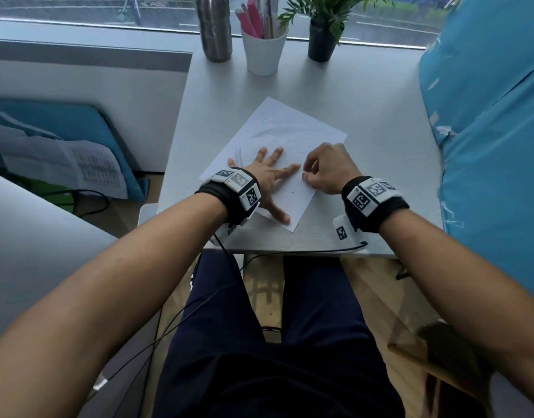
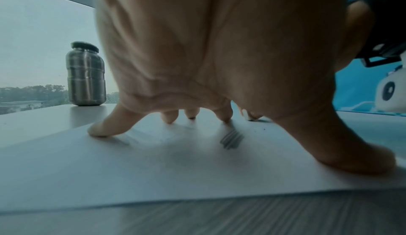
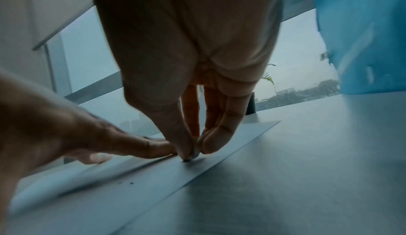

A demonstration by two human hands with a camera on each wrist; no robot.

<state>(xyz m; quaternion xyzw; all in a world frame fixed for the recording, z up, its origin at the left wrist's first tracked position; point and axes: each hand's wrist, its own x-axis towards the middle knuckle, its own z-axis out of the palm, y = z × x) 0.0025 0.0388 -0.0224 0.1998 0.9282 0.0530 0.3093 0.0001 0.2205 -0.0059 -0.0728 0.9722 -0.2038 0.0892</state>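
Squarely on smooth white paper (image 1: 290, 131), left hand (image 1: 267, 173) flat, splayed; right hand (image 1: 329, 167) tight around grey nub (image 3: 193, 155).

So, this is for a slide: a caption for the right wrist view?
Right hand pinches a small grey object against the paper while the left hand holds it flat.

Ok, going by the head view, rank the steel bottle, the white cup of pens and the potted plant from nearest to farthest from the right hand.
From the right hand, which pinches a small grey piece on the paper:
1. Potted plant, straight ahead, at the back.
2. White cup of pens, ahead and to the left.
3. Steel bottle, farthest left.
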